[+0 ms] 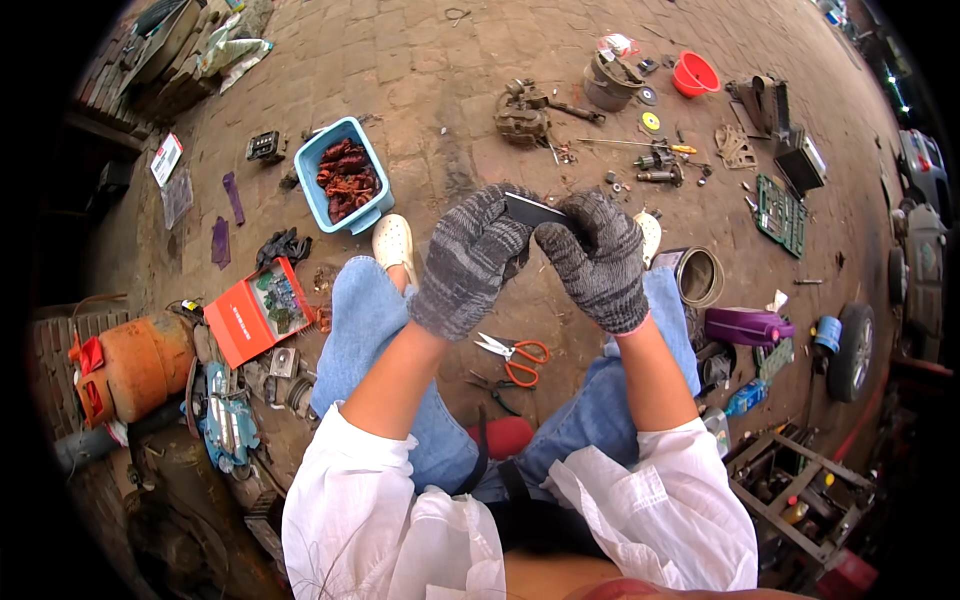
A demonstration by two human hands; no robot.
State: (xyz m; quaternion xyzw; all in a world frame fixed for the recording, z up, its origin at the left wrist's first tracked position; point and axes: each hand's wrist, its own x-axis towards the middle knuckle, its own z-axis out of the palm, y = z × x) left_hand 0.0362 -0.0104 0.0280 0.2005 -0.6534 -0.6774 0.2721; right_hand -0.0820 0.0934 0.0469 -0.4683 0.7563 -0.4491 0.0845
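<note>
Both my hands wear grey knitted work gloves and meet in front of me, above the floor between my shoes. A flat, dark rectangular piece with a pale edge (pixel 535 211) spans the gap between them; its exact kind does not show. My left hand (pixel 468 262) is closed on its left end. On the other end, my right hand (pixel 600 258) pinches it, thumb toward me. Below the hands, orange-handled scissors (pixel 517 357) lie on the ground, with dark-handled pliers (pixel 495 391) beside them.
On the left are a blue tub (pixel 347 222) of reddish-brown coiled pieces, an open red box (pixel 240 325) and an orange gas cylinder (pixel 150 365). At right lie a purple jug (pixel 745 327), a wheel (pixel 850 352) and a green socket set (pixel 780 215). Farther off stand a greasy metal part (pixel 523 117) and a red bucket (pixel 694 75).
</note>
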